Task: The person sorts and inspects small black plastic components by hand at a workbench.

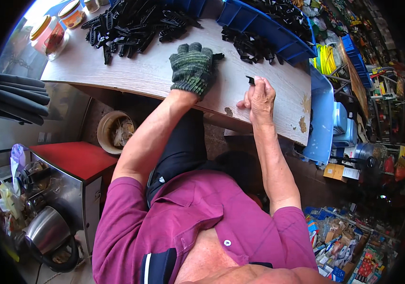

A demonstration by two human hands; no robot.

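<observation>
- Kettle [50,230]: lower left of the frame; steel body, black handle.
- Jar [51,41]: upper left, standing on the table [81,64]; pink contents, light lid.
- Cabinet [74,157]: left of centre, below the table; red top.
- Bucket [106,132]: left of centre, beside the cabinet; round, with waste inside.
- Large heap [136,26]: upper left to upper centre, on the table; loose black parts.
- Left hand [192,68]: upper centre, over the tabletop; wears a grey-green glove [183,75]; back upward, fingers together.
- Black part [218,57]: projects just right of the glove; grip on it cannot be determined.
- Black piece [250,80]: right of upper centre; pinched between thumb and index finger of the bare right hand [261,100].
- Small heap [250,46]: above the right hand, on the table; similar black parts.
- Tray [269,36]: upper right; blue, filled with black parts.
- Tub [320,125]: right; light blue, beside the table.
</observation>
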